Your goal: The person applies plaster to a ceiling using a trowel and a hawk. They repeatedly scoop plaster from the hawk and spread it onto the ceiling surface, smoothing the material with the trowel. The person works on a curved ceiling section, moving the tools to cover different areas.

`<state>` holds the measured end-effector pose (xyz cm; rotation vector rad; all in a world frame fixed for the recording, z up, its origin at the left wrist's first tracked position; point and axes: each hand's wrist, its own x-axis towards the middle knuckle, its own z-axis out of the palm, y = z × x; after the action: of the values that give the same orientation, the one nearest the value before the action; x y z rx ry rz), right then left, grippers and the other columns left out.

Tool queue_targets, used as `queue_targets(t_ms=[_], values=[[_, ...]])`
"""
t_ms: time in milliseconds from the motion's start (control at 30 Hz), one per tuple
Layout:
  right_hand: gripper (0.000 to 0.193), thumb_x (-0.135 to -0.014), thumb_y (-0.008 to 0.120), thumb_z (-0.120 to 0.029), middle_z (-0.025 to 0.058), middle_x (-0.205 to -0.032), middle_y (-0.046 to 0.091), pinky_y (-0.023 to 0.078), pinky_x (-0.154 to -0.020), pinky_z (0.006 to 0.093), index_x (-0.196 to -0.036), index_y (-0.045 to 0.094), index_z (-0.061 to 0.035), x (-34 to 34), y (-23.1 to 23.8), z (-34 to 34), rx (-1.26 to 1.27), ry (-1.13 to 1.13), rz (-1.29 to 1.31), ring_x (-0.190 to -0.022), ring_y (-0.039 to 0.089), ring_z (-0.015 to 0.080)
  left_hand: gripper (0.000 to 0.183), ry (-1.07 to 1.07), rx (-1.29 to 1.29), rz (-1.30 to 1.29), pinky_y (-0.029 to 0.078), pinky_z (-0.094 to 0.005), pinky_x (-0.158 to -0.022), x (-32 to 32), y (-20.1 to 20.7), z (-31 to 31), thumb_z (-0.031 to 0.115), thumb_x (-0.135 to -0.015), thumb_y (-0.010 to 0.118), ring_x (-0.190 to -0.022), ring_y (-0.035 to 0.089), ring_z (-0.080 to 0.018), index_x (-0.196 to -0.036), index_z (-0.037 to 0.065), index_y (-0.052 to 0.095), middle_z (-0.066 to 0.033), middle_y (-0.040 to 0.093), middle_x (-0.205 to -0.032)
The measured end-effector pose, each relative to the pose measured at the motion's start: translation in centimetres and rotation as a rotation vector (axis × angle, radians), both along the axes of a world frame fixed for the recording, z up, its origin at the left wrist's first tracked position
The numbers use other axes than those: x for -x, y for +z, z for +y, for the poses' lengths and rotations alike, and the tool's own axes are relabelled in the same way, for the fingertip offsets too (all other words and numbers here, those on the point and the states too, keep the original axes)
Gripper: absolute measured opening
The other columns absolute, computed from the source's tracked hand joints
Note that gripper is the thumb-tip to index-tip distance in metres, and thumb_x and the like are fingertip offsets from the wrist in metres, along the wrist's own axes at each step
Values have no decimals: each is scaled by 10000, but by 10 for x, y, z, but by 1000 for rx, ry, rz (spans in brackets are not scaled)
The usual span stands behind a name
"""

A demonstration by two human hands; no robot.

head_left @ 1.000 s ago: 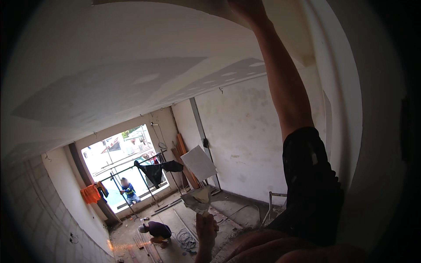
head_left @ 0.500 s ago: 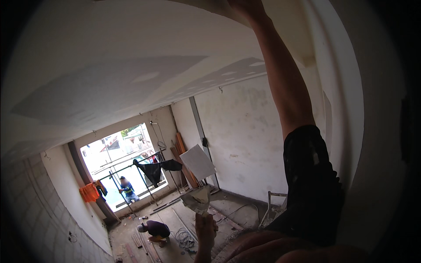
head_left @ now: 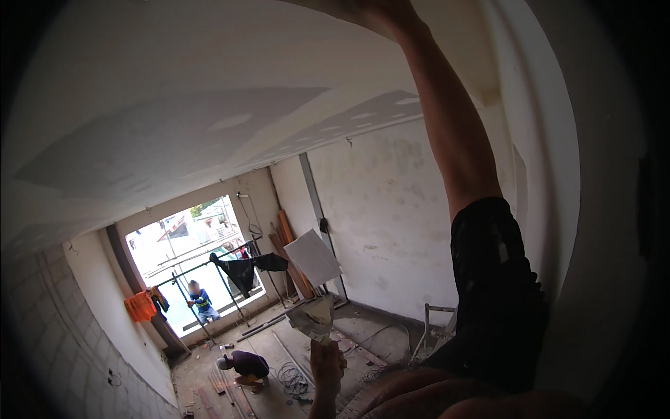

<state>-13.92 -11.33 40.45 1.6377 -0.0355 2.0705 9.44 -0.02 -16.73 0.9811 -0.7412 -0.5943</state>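
Low in the middle, my left hand [head_left: 326,366] is closed around the handle of a wide putty knife [head_left: 304,322]. Its broad blade points up and carries a lump of pale filler [head_left: 322,311]. My right hand [head_left: 387,12] is raised at arm's length to the ceiling [head_left: 174,63], at the top edge of the picture. Its fingers look closed but are dark and partly cut off. What it grips cannot be made out.
Far below, a person [head_left: 248,364] crouches on the floor beside boards and coiled cable [head_left: 292,378]. Another person [head_left: 200,302] is at the window opening, by a rail hung with clothes [head_left: 241,272]. A pale panel [head_left: 313,257] leans at the wall; a metal frame [head_left: 427,328] stands nearer.
My right hand has shifted slightly to the right along the ceiling. The left hand and its putty knife stay nearly where they were; the view has tilted a little.
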Motion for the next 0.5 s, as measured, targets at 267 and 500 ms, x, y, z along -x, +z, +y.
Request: queue_targets(t_ms=[267,500], values=[[318,-1033,525,-138,135,-1248,696,537,-942,394,-1327,642,-99,5,-5,-6,121,-117,74,-1104,670,310,107,-23,-3,-14,404,-236,-444,-1,2,0,100,-1014,554,-532,458,-63,-1066,132,466,9,499,-720],[313,-1044,540,-151,119,-1255,700,529,-937,353,-1335,636,-90,24,-46,-4,68,95,108,-1093,674,260,109,-12,-11,15,399,-231,-438,-8,-9,-5,110,-1011,565,-527,470,-66,-1047,133,465,3,513,-723]])
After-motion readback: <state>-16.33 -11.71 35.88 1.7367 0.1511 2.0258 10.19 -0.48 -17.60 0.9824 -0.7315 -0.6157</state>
